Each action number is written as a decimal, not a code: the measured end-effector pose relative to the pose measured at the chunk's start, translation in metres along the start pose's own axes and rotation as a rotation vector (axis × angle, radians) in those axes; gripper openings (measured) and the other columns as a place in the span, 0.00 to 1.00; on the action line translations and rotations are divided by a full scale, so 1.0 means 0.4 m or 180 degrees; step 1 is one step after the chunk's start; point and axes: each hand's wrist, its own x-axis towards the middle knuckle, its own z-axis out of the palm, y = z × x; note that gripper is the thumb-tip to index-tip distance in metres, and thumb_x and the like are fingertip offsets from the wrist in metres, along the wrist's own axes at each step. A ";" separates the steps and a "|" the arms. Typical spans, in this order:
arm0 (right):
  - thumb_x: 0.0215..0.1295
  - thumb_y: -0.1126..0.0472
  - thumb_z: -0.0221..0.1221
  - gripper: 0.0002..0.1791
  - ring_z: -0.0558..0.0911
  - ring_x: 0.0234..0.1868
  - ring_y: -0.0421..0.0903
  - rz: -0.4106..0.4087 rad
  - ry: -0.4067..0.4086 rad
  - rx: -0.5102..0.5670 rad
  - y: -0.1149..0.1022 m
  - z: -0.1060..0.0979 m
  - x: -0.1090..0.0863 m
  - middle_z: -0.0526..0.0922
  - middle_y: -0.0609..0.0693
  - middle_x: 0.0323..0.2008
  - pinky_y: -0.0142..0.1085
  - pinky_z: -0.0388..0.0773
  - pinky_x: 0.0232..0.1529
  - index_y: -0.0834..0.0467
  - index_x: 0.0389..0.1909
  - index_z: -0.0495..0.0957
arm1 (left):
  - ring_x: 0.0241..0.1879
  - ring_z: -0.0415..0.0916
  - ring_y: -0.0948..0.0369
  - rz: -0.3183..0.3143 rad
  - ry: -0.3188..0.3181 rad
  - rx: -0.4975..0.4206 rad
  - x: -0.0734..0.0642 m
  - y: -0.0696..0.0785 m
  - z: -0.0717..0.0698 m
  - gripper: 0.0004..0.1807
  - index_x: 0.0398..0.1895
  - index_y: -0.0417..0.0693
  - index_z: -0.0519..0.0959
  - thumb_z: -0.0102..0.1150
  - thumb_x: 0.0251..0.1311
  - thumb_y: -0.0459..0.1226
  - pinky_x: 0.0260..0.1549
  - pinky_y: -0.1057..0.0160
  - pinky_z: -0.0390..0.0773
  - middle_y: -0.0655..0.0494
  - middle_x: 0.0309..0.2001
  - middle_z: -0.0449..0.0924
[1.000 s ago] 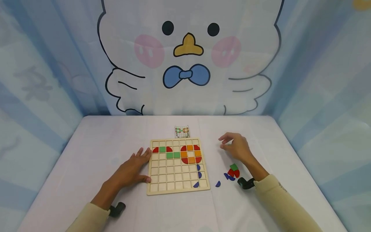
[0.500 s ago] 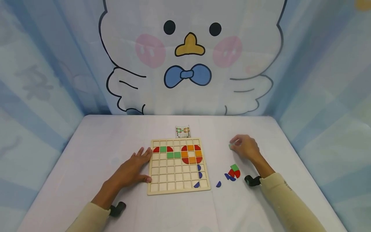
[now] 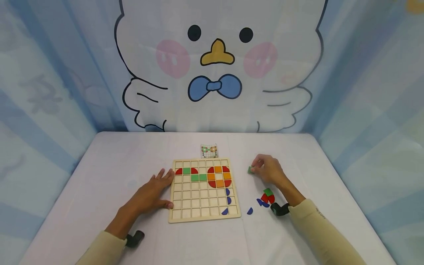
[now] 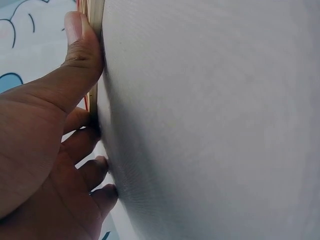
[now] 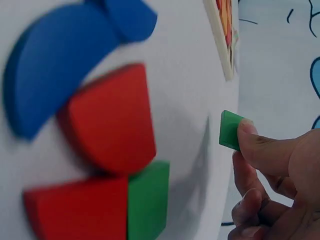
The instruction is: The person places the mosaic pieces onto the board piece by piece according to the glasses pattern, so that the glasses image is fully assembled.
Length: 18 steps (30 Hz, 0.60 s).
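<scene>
A green square tile (image 3: pixel 250 170) is pinched between the thumb and fingers of my right hand (image 3: pixel 269 170), to the right of the board. In the right wrist view the green square tile (image 5: pixel 230 131) stands out from the fingertips, above the table. My left hand (image 3: pixel 149 195) lies against the left edge of the wooden grid board (image 3: pixel 190 203), fingers spread and thumb on its rim. Red, green and orange tiles fill some cells in the board's upper rows. Blue half-round tiles (image 3: pixel 229 200) lie along its right side and lower right corner.
Right of the board lies a small pile with a green tile (image 3: pixel 268 191), red tiles (image 3: pixel 271 199) and blue half-rounds (image 3: pixel 265 204). A single blue half-round (image 3: pixel 250 211) sits nearer the board. Behind the board is a small pattern card (image 3: pixel 209 150). A printed curtain (image 3: pixel 215 110) hangs behind the table.
My right hand has taken hold of the green square tile, drawn back to the right, then moved left toward the board with it. The left hand stays at the board's edge.
</scene>
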 end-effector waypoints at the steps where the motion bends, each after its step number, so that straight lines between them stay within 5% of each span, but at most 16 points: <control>1: 0.70 0.58 0.70 0.06 0.78 0.39 0.51 -0.0021 0.0011 0.0039 -0.013 0.006 -0.001 0.84 0.53 0.36 0.38 0.77 0.38 0.53 0.38 0.82 | 0.86 0.45 0.38 0.0000 0.0000 0.0001 0.000 0.000 0.001 0.65 0.84 0.39 0.55 0.83 0.47 0.50 0.82 0.36 0.51 0.42 0.84 0.53; 18: 0.69 0.63 0.70 0.03 0.74 0.36 0.47 -0.0627 -0.0165 0.0496 -0.237 0.093 -0.028 0.84 0.47 0.33 0.37 0.72 0.39 0.53 0.38 0.85 | 0.86 0.44 0.38 -0.0015 -0.0028 0.0005 0.001 0.000 0.003 0.64 0.84 0.40 0.55 0.82 0.48 0.51 0.82 0.36 0.51 0.42 0.85 0.52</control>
